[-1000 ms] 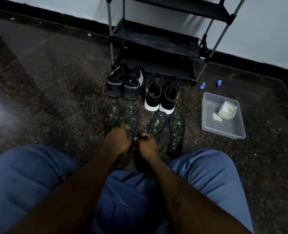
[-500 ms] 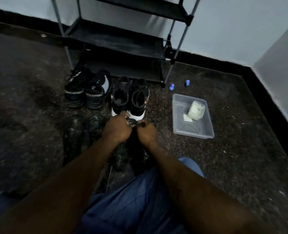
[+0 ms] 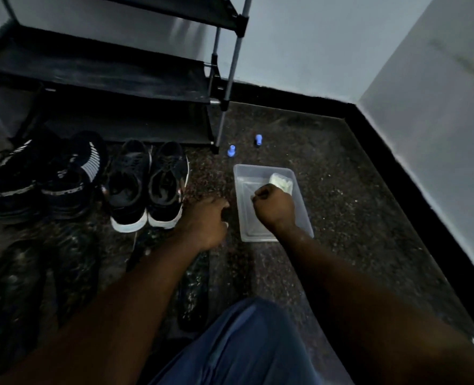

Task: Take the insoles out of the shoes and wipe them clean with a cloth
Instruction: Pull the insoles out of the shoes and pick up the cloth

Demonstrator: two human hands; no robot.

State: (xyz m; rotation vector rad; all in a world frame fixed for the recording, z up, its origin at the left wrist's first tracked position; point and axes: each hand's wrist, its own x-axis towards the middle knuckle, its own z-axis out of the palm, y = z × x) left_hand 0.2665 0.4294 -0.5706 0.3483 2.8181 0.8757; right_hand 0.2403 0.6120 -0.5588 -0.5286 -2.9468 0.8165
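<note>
- The four insoles (image 3: pixel 194 290) lie flat on the floor (image 3: pixel 341 218) just in front of the person's knees. They are already out of the shoes, probably laid in a row so each can be wiped in turn. The left forearm hides part of one.
- The two pairs of shoes (image 3: pixel 166 187) stand side by side before the shoe rack (image 3: pixel 105 79), openings up, behind the insoles and out of the way of the wiping.
- The right hand (image 3: pixel 274 208) hangs over the clear tub (image 3: pixel 247 218), its fingers (image 3: pixel 260 194) curled into a fist just beside the pale cloth (image 3: pixel 281 182) in the tub's far corner. Whether they grip anything I cannot tell. I judge this a reach for the cloth.
- The left hand (image 3: pixel 205 220) is low between the shoes and the tub, fingers curled under. What they hold, if anything, is hidden.
- Two small blue pieces (image 3: pixel 231 150) lie near the rack's leg.
</note>
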